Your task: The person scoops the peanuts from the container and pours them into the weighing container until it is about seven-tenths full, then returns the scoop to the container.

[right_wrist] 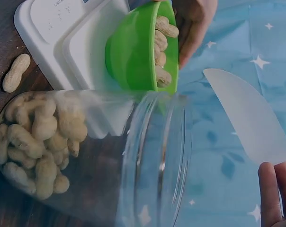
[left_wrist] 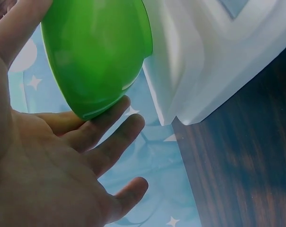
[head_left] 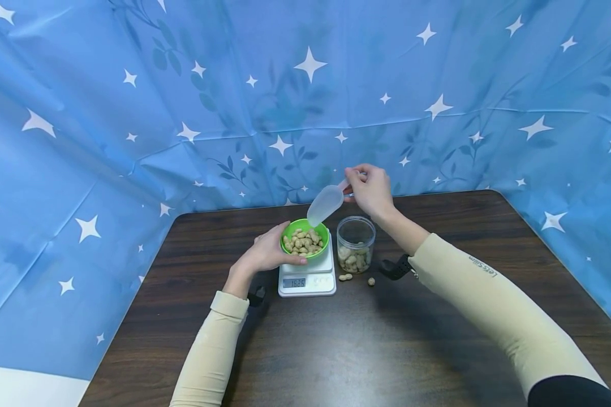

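A green bowl (head_left: 326,233) with peanuts (head_left: 304,242) in it sits on a white kitchen scale (head_left: 313,284), whose display shows digits. My left hand (head_left: 271,249) holds the bowl from the left, thumb at the near side and fingers at the far side; in the left wrist view the bowl's green wall (left_wrist: 98,52) lies between them. By its handle my right hand (head_left: 371,189) grips a translucent scoop (head_left: 326,204), its tip tilted down over the bowl's far rim. No peanuts show in the scoop (right_wrist: 249,113) in the right wrist view.
Right of the scale stands a clear open jar (head_left: 356,240), partly filled with peanuts. One loose peanut (head_left: 345,277) lies between scale and jar, another small one (head_left: 371,281) in front of the jar. A blue star-patterned cloth (head_left: 285,102) hangs behind the dark wooden table (head_left: 305,350).
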{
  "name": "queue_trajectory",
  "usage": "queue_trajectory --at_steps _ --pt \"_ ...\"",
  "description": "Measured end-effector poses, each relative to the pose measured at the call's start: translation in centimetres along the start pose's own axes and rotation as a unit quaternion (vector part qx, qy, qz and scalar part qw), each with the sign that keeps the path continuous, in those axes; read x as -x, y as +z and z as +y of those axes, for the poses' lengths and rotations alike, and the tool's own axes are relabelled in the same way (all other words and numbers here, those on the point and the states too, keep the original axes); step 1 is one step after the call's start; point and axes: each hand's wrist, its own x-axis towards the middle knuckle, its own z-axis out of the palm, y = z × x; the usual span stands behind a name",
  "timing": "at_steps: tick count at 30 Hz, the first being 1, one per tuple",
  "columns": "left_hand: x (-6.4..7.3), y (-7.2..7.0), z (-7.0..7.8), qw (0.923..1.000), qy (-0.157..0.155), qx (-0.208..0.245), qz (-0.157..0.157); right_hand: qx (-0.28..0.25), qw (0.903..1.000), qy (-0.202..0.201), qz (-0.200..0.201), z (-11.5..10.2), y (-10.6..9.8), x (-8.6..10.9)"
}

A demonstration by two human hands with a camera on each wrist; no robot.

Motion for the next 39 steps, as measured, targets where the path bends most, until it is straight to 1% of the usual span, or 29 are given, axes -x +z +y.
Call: queue_trajectory --at_steps 6,11,14,20,24,29,39 --pt "0.0 0.1 -0.3 1.0 -0.002 -0.006 0.002 -0.029 0.9995 0.003 0.016 1.1 -2.1 0.7" --pt "-0.1 0.1 -0.2 0.9999 -0.002 -0.01 0.005 -0.058 0.9982 0.001 0.014 1.7 -4.0 1.3" --pt "0.0 0.1 -0.2 1.0 -0.004 -0.007 0.003 -0.067 0.9976 -0.002 0.02 1.8 -4.9 1.7" --pt "-0.1 0.1 -0.3 1.0 -0.002 -0.001 0.004 -0.031 0.9989 -0.01 0.034 2.5 -6.0 2.2" --pt "-0.2 0.1 -0.2 1.0 -0.002 0.004 0.003 0.011 0.9991 -0.012 0.038 3.6 -6.0 2.6" --pt "-0.2 0.2 -0.1 0.9999 0.0 0.011 0.001 0.067 0.9967 -0.025 0.038 4.7 -5.6 3.1" --pt "0.0 0.1 0.0 0.9999 -0.011 0.005 0.0 0.092 0.9941 -0.048 0.03 5.5 -4.2 3.8"
